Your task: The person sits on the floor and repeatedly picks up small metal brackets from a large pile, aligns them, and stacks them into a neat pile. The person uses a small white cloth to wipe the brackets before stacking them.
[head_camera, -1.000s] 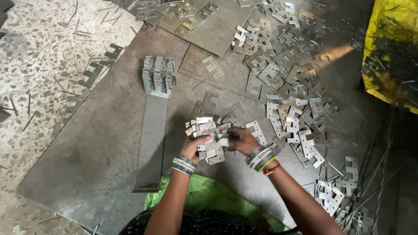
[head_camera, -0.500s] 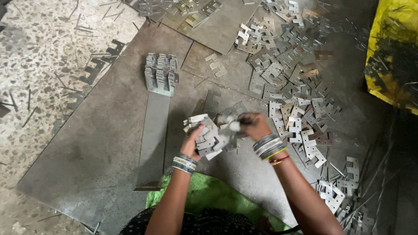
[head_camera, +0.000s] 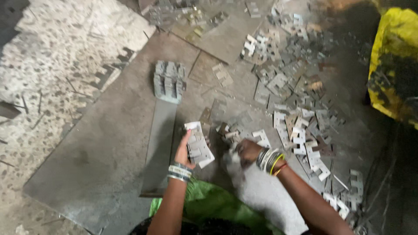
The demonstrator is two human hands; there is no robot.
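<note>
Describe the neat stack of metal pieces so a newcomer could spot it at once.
Start at the big grey metal sheet on the floor. A long narrow strip lies on it, and the stack sits at the strip's far end. Unlike the loose plates scattered to the right, its pieces stand packed in tidy rows.

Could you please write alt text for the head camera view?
A person's left hand holds a stack of notched metal plates while the right hand reaches into loose plates scattered over a grey metal sheet.
</note>
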